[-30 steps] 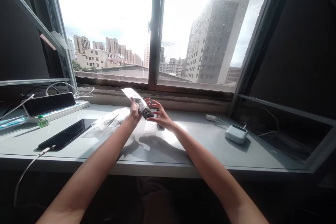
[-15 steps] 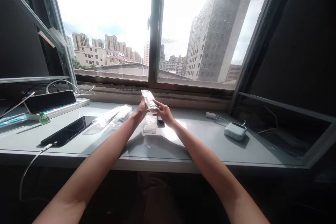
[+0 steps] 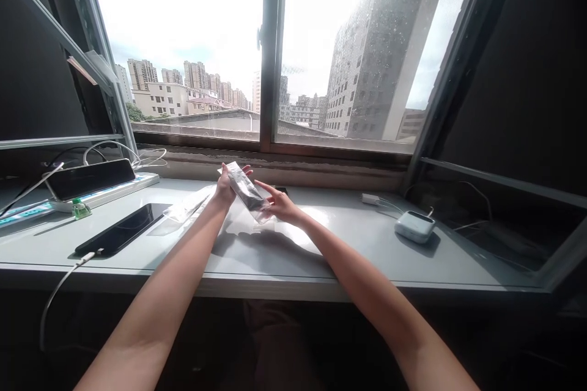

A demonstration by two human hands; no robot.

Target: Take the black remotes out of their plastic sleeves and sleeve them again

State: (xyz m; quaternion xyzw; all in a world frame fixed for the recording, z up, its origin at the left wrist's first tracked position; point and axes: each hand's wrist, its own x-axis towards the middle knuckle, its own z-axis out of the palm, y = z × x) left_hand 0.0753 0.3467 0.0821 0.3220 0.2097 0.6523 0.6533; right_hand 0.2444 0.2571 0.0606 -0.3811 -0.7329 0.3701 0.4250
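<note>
Above the middle of the desk, a thin clear plastic bag with something dark and silvery inside is held at a slant. My left hand is closed on its upper left end. At the lower right end, my right hand pinches the bag, its index finger stretched along the edge. What lies inside the bag is too reflective to name. Left of my hands, more clear plastic bags lie on the desk, partly behind my left forearm. Behind my right hand a small dark object shows only in part.
On the desk at left lie a black phone with a white cable, a small green bottle and a phone leaning on a power strip. A pale rounded device stands at right. The window rises behind.
My hands have moved slightly apart, the left one further left. The held bag has turned from a white face to a clear one showing dark contents, and now slants down to the right.
</note>
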